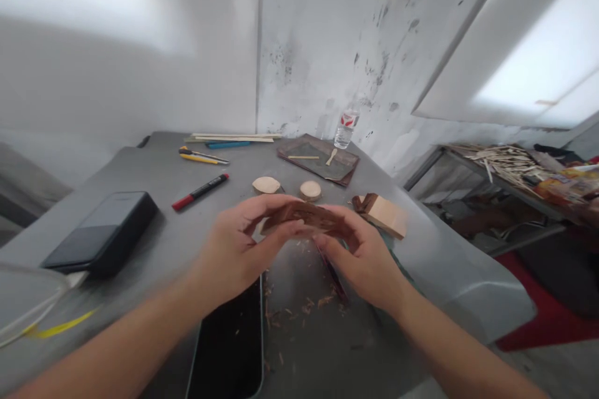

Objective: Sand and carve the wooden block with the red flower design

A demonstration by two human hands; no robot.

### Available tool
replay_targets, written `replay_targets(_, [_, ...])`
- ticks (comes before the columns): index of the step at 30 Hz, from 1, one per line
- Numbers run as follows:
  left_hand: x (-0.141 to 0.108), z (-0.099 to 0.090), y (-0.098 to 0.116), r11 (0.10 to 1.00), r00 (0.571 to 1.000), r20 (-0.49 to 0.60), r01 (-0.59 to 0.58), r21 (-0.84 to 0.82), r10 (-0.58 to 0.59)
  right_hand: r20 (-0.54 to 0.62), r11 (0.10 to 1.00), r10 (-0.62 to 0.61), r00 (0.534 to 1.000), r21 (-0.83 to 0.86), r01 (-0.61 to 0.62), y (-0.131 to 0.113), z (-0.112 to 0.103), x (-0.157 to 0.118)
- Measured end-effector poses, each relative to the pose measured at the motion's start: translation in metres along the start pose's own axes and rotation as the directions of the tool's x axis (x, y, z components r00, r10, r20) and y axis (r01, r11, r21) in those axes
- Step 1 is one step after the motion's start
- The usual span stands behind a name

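Observation:
A reddish-brown piece of carved wood (302, 215) is held up over the table between both hands. My left hand (243, 240) is closed on its left end, thumb along the near side. Closed on its right end is my right hand (365, 249), its thumb also at the near edge. The carved detail is blurred. Beneath the hands lie wood shavings (306, 307) and a thin dark tool (336, 280), partly covered by my right hand. Two pale round wood slices (266, 184) (310, 190) rest just beyond.
A black tablet (229, 343) lies below my left hand. Further left are a black box-like device (103, 230), a red-black marker (200, 192) and a yellow cutter (203, 156). A wooden block (386, 215) sits right; a water bottle (347, 128) stands at the back.

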State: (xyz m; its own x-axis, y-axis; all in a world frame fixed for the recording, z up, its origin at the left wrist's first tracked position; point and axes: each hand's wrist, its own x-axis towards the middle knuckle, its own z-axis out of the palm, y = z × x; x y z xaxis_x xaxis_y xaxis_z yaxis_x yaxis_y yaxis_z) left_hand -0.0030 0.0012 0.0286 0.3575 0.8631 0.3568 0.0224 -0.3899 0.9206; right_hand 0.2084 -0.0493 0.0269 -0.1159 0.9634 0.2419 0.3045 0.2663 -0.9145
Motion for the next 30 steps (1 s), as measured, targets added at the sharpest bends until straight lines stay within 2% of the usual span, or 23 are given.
replay_targets(3, [0.002,-0.008,0.0,1.0,0.995,0.094,-0.014,-0.001,0.014,-0.006,0.992,-0.046,0.999,-0.122,0.045,-0.001,-0.004,0.007])
replay_targets(5, [0.004,-0.009,-0.003,1.0,0.989,0.149,0.025,-0.008,-0.023,0.07,0.966,-0.066,0.995,-0.247,0.081,-0.003,-0.006,0.009])
replay_targets(7, [0.005,-0.008,-0.007,0.998,0.985,0.159,0.068,0.001,-0.067,0.133,0.919,-0.081,0.988,-0.373,0.126,-0.003,-0.007,0.008])
replay_targets(9, [0.007,-0.007,-0.008,0.997,0.993,0.085,0.079,0.007,-0.079,0.095,0.87,-0.102,0.99,-0.473,0.135,-0.002,-0.008,0.006])
replay_targets(11, [0.009,-0.008,-0.006,0.998,0.995,-0.075,0.065,0.009,-0.064,0.013,0.836,-0.121,0.993,-0.538,0.109,0.001,-0.008,0.003])
replay_targets(13, [0.011,-0.01,-0.001,0.999,0.969,-0.243,0.048,0.013,-0.044,-0.006,0.812,-0.106,0.994,-0.578,0.083,0.005,-0.009,0.0])
replay_targets(15, [0.013,-0.013,0.002,0.998,0.943,-0.331,0.052,0.019,-0.042,-0.003,0.797,-0.086,0.996,-0.6,0.067,0.008,-0.01,-0.002])
replay_targets(17, [0.014,-0.014,0.004,0.998,0.94,-0.337,0.066,0.02,-0.055,-0.028,0.793,-0.075,0.997,-0.607,0.043,0.01,-0.011,-0.003])
replay_targets(22, [0.012,-0.011,-0.001,0.995,0.968,-0.232,0.092,-0.034,-0.098,-0.032,0.831,-0.005,0.999,-0.555,-0.014,0.007,-0.012,-0.004])
replay_targets(26, [0.011,-0.006,-0.006,0.985,0.98,-0.158,0.101,-0.139,-0.122,-0.102,0.92,0.056,0.993,-0.38,-0.091,0.0,-0.01,-0.005])
replay_targets(30, [0.012,-0.002,-0.007,0.948,0.98,-0.04,0.179,-0.262,-0.196,-0.066,0.971,0.136,0.989,-0.19,-0.146,-0.003,-0.007,-0.007])
